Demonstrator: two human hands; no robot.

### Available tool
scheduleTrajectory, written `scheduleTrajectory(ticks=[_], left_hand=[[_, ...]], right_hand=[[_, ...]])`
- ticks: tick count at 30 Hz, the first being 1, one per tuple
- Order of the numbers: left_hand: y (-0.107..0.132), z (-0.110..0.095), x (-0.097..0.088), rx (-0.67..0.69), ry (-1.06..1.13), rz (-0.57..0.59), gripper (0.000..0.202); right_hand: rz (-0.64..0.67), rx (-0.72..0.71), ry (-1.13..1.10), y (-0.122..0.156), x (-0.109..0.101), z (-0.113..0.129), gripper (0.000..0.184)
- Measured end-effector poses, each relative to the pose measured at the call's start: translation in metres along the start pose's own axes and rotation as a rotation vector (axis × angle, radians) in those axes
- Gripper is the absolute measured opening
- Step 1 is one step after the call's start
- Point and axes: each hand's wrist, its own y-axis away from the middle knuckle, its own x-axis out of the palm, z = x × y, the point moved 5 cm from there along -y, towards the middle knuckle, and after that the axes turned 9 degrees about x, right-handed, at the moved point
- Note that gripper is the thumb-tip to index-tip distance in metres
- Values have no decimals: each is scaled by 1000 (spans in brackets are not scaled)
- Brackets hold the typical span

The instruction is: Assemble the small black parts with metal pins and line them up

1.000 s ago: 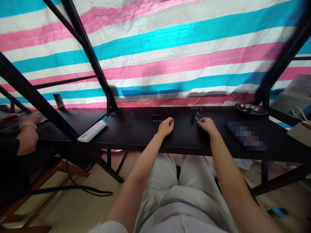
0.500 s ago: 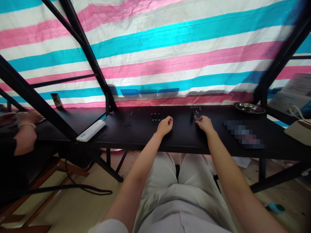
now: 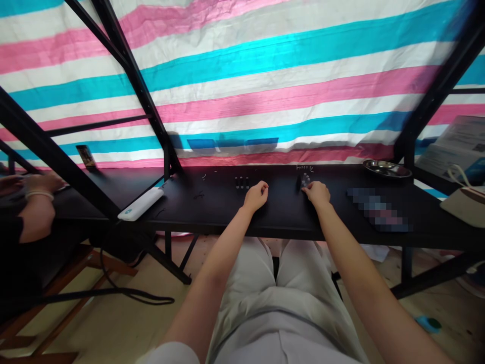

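Note:
My right hand [image 3: 317,193] is at the table, its thumb and fingertips pinched on a small grey piece at the near end of a cluster of small grey cylinders [image 3: 306,178]. A dark upright piece [image 3: 299,182] stands just left of that cluster. My left hand [image 3: 256,196] rests over the table with its fingers curled together; what is inside them, if anything, is hidden. Beyond it, to the left, stand three small dark cylinders with grey ends [image 3: 242,182] in a row.
Tiny pale bits [image 3: 304,167] lie along the back edge of the black table [image 3: 212,212]. On the right are a metal dish [image 3: 387,169], a blurred flat object [image 3: 379,210] and a bag [image 3: 464,199]. A long white case [image 3: 141,204] lies left; another person's hand [image 3: 43,184] works farther left.
My right hand has shifted slightly left and the grey pieces at its fingertips sit closer to the cluster. My left hand has hardly moved.

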Motion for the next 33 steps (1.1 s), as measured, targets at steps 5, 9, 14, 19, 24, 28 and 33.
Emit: scheduleTrajectory(ticks=[5,9,14,19,24,28,33], left_hand=[[2,8,-14,-177,-85,-177,21],[7,16,-26,-380,-88,-293,36],[8,20,-29,-502,-157,-202,59],[8,19,-26,-560,-309,-47,71],[6,20,-20,-554,-353,12,61],[7,22,-21,-517,-342,-42,46],[6,25,-22,-458,-262,-105,22]], right_hand=[[29,-17,-4,3,-2,0,33],[36,-36,-60,4,-2,-3,38],[24,-35,-124,4,-3,-5,44],[15,-10,-131,8,-8,-3,38],[-6,22,-135,11,-14,-2,35],[-57,27,-167,11,-16,-3,32],[-189,31,-274,13,-26,-4,25]])
